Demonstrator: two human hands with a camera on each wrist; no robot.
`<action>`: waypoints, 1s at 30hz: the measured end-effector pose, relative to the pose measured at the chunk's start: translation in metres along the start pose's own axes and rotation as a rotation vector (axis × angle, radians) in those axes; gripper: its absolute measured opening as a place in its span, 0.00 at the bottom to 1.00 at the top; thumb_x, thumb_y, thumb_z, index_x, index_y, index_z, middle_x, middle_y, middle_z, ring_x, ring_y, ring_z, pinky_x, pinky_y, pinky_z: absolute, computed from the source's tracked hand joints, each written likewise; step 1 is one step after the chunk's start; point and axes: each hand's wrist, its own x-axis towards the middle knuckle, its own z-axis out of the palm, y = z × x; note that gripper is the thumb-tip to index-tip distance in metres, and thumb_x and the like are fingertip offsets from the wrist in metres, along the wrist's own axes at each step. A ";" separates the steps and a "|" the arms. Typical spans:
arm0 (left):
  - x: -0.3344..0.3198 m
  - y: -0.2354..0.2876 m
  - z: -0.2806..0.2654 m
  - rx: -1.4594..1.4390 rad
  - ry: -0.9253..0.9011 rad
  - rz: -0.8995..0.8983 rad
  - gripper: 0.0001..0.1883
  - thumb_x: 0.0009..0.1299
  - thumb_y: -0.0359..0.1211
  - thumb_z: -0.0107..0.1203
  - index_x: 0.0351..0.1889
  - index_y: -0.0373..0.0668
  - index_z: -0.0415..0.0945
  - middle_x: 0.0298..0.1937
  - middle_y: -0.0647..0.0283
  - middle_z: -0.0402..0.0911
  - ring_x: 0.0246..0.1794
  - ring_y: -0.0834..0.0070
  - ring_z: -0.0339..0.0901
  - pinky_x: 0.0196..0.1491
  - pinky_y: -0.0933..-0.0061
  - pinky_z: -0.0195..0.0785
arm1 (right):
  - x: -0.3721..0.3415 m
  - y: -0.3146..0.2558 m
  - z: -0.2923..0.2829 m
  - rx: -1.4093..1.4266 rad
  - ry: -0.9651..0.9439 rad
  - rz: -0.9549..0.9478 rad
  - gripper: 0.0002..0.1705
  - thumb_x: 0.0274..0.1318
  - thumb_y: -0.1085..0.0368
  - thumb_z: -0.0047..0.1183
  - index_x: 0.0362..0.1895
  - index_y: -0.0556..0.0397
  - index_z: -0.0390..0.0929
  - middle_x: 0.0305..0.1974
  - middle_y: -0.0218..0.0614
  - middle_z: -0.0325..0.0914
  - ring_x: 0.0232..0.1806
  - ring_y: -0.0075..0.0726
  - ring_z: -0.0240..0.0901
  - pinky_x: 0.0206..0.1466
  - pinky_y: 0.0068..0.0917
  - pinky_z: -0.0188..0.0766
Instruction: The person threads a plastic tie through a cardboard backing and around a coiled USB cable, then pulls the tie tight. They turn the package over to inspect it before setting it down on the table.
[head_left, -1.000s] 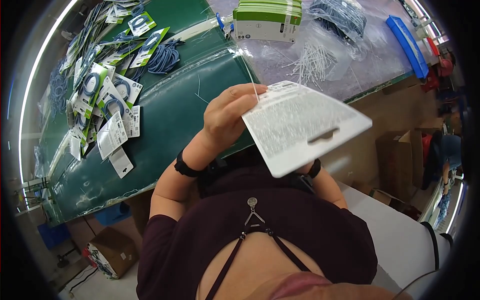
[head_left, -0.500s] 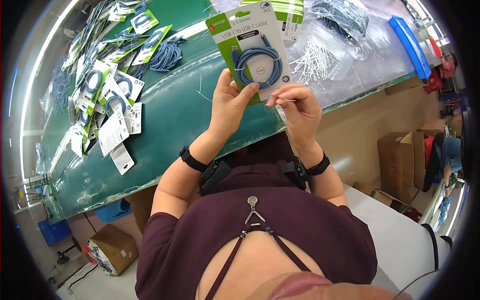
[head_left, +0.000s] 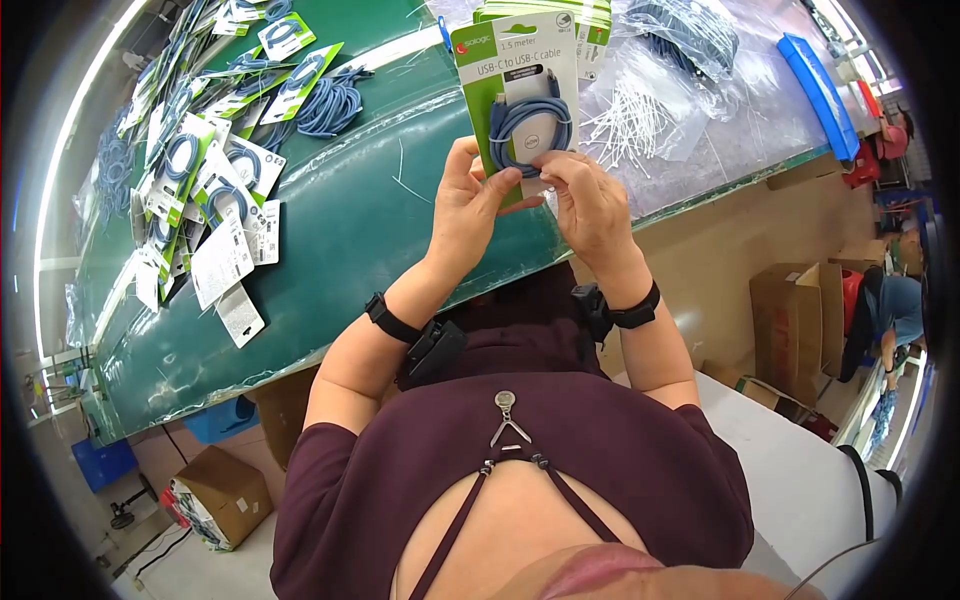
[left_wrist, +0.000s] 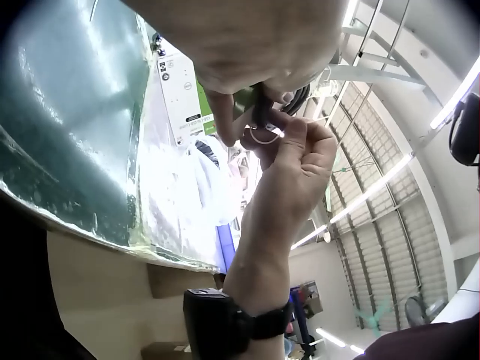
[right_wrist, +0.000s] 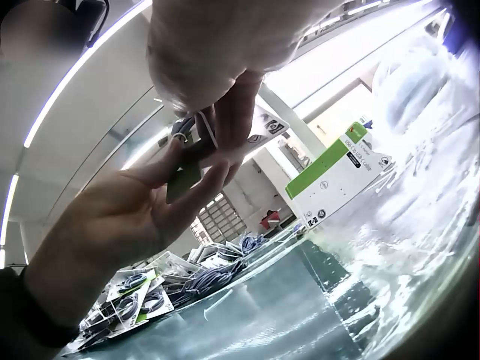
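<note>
A USB-C cable card (head_left: 480, 90), green and white, stands upright in front of my chest with its printed face toward me. Bound on it is a coiled blue cable (head_left: 497, 140). My left hand (head_left: 463, 215) grips the card's lower left edge, thumb on the front and fingers behind. At the bottom of the coil, my right hand (head_left: 597, 208) pinches a thin white tie with thumb and forefinger. The left wrist view shows the white tie (left_wrist: 264, 142) as a small loop by the fingertips; much of the card is hidden there by the left hand.
Carded cables (head_left: 225, 265) lie piled on the left of the green table (head_left: 340, 270). Behind the held card stands a stack of flat cards (head_left: 597, 35). Loose white ties (head_left: 625, 130), a plastic bag of cables (head_left: 690, 35) and a blue tray (head_left: 818, 95) are to the right.
The card was turned from its printed back to the cable side and raised away from my chest, then shifted slightly right. The right hand moved in from beside the card to the coil's lower edge.
</note>
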 end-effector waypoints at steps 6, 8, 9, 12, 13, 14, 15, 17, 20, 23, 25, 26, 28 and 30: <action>0.003 -0.003 0.001 0.003 0.024 -0.001 0.16 0.71 0.25 0.50 0.53 0.45 0.59 0.48 0.56 0.78 0.48 0.65 0.79 0.46 0.57 0.80 | -0.004 -0.003 0.002 0.300 0.063 0.329 0.01 0.63 0.73 0.47 0.38 0.57 0.68 0.36 0.41 0.80 0.34 0.30 0.77 0.35 0.26 0.75; 0.003 0.001 0.005 -0.030 0.064 -0.056 0.14 0.71 0.25 0.51 0.51 0.44 0.60 0.46 0.58 0.79 0.47 0.68 0.79 0.45 0.63 0.80 | -0.005 0.002 0.006 0.528 0.155 0.459 0.02 0.62 0.73 0.49 0.38 0.57 0.69 0.35 0.38 0.79 0.31 0.27 0.76 0.34 0.24 0.73; 0.003 0.001 0.006 -0.029 0.063 -0.056 0.14 0.71 0.25 0.51 0.51 0.44 0.60 0.46 0.58 0.79 0.47 0.68 0.79 0.45 0.63 0.80 | -0.005 0.003 0.007 0.644 0.203 0.522 0.03 0.62 0.73 0.50 0.38 0.57 0.70 0.35 0.37 0.79 0.29 0.25 0.76 0.34 0.23 0.73; 0.001 0.002 0.007 -0.020 0.076 -0.070 0.14 0.71 0.24 0.51 0.50 0.44 0.60 0.46 0.58 0.79 0.47 0.68 0.79 0.45 0.63 0.80 | -0.004 -0.003 0.005 0.471 0.152 0.402 0.02 0.62 0.73 0.50 0.38 0.57 0.70 0.33 0.36 0.79 0.29 0.23 0.75 0.34 0.22 0.73; 0.000 0.002 0.007 -0.020 0.076 -0.071 0.14 0.71 0.24 0.51 0.50 0.44 0.60 0.46 0.58 0.79 0.47 0.68 0.79 0.45 0.63 0.80 | -0.004 -0.004 0.004 0.384 0.126 0.343 0.02 0.62 0.73 0.50 0.37 0.57 0.70 0.32 0.35 0.79 0.29 0.22 0.74 0.34 0.21 0.73; 0.000 0.002 0.007 -0.015 0.082 -0.052 0.14 0.71 0.24 0.51 0.50 0.44 0.60 0.45 0.58 0.79 0.46 0.69 0.79 0.45 0.63 0.80 | -0.005 -0.003 0.004 0.384 0.127 0.343 0.02 0.62 0.73 0.50 0.37 0.57 0.70 0.32 0.35 0.79 0.29 0.22 0.74 0.34 0.21 0.73; 0.000 0.002 0.006 -0.009 0.087 -0.032 0.14 0.71 0.25 0.51 0.50 0.44 0.60 0.45 0.58 0.79 0.46 0.69 0.79 0.45 0.63 0.80 | -0.006 -0.002 0.004 0.533 0.140 0.390 0.03 0.63 0.72 0.49 0.37 0.57 0.69 0.32 0.35 0.78 0.29 0.22 0.73 0.35 0.21 0.72; 0.000 0.002 0.004 0.001 0.093 -0.014 0.15 0.70 0.25 0.51 0.50 0.44 0.60 0.45 0.58 0.79 0.46 0.69 0.79 0.45 0.63 0.80 | -0.008 0.000 0.004 0.832 0.165 0.482 0.03 0.65 0.71 0.47 0.37 0.56 0.67 0.33 0.36 0.76 0.30 0.22 0.72 0.37 0.19 0.71; -0.001 0.000 0.002 0.069 0.054 0.061 0.15 0.71 0.25 0.52 0.51 0.43 0.59 0.45 0.58 0.79 0.46 0.70 0.79 0.45 0.64 0.79 | -0.012 -0.003 0.004 0.740 0.080 0.487 0.04 0.64 0.71 0.48 0.37 0.56 0.66 0.31 0.33 0.74 0.31 0.21 0.71 0.37 0.18 0.69; 0.000 0.000 0.000 0.085 0.043 0.054 0.16 0.71 0.25 0.52 0.52 0.43 0.59 0.45 0.58 0.79 0.46 0.70 0.79 0.46 0.64 0.79 | -0.012 -0.004 0.003 0.676 0.032 0.488 0.04 0.64 0.71 0.48 0.36 0.56 0.66 0.30 0.32 0.73 0.30 0.20 0.71 0.36 0.17 0.68; 0.000 0.001 -0.001 0.093 0.037 0.049 0.16 0.71 0.26 0.52 0.53 0.43 0.59 0.45 0.58 0.79 0.46 0.70 0.79 0.46 0.65 0.79 | -0.011 -0.005 0.001 0.647 0.012 0.490 0.04 0.63 0.71 0.49 0.36 0.56 0.66 0.29 0.31 0.72 0.30 0.19 0.70 0.35 0.17 0.67; 0.001 0.001 -0.002 0.096 0.027 0.044 0.16 0.71 0.26 0.52 0.53 0.42 0.59 0.45 0.58 0.79 0.46 0.70 0.79 0.46 0.65 0.79 | -0.011 -0.005 0.001 0.646 0.014 0.490 0.04 0.63 0.71 0.49 0.36 0.56 0.66 0.29 0.31 0.72 0.30 0.19 0.70 0.35 0.17 0.67; 0.002 0.002 -0.004 0.104 0.007 0.036 0.16 0.71 0.26 0.52 0.53 0.42 0.60 0.45 0.57 0.79 0.46 0.70 0.79 0.46 0.64 0.79 | -0.010 -0.007 0.000 0.616 -0.002 0.497 0.04 0.63 0.71 0.49 0.35 0.56 0.67 0.28 0.30 0.73 0.29 0.19 0.70 0.33 0.17 0.66; 0.002 0.003 -0.005 0.112 0.007 0.030 0.16 0.71 0.26 0.52 0.53 0.42 0.60 0.44 0.57 0.79 0.45 0.70 0.80 0.46 0.64 0.79 | -0.009 -0.008 -0.001 0.600 -0.006 0.502 0.04 0.62 0.71 0.50 0.35 0.56 0.68 0.27 0.30 0.73 0.28 0.19 0.70 0.33 0.16 0.66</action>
